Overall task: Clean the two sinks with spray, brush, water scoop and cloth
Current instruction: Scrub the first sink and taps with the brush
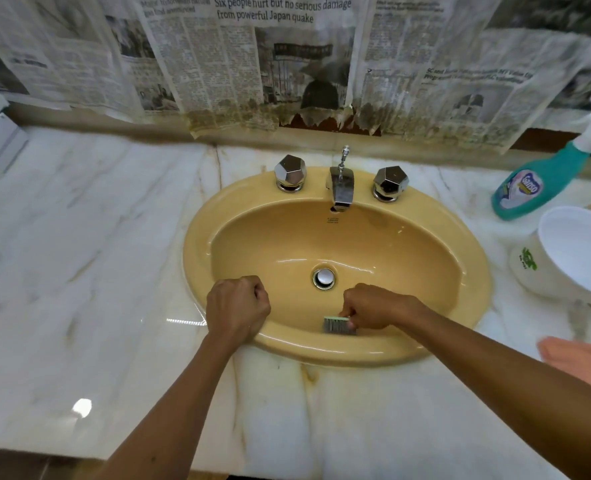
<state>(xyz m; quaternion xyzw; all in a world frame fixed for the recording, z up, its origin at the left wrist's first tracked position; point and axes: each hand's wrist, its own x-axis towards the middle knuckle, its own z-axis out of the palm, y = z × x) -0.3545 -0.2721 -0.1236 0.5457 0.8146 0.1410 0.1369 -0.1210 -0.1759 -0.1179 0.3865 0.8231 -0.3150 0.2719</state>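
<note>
A small brush (339,324) is gripped in the right hand (377,306), whose fingers are curled tight round its handle, so that only the pale green back and grey bristles are seen below the knuckles. The bristles are pressed against the inner wall of the yellow sink (443,344) on the side nearest the person, just short of the drain (323,278) and slightly to its right. The brush's long axis appears to be laid roughly along that near wall, crosswise to the person (the handle itself is hidden in the fist, so this is judged from the head alone).

The left hand (236,308) is closed in a fist with nothing seen in it, and is rested on the near rim, to the left of the drain. The scrubbing is therefore judged to fall to the right hand, the left serving only as a brace.

Most of the bowl lies beyond the drain, towards the tap (340,185); the coming strokes would probably have to be carried away from the body and up the far wall.

Well to the right of the drain, on the marble counter (96,254), a spray bottle (529,185), a white scoop (578,251) and an orange cloth (578,358) are set by. Only this one sink is clearly in view.
</note>
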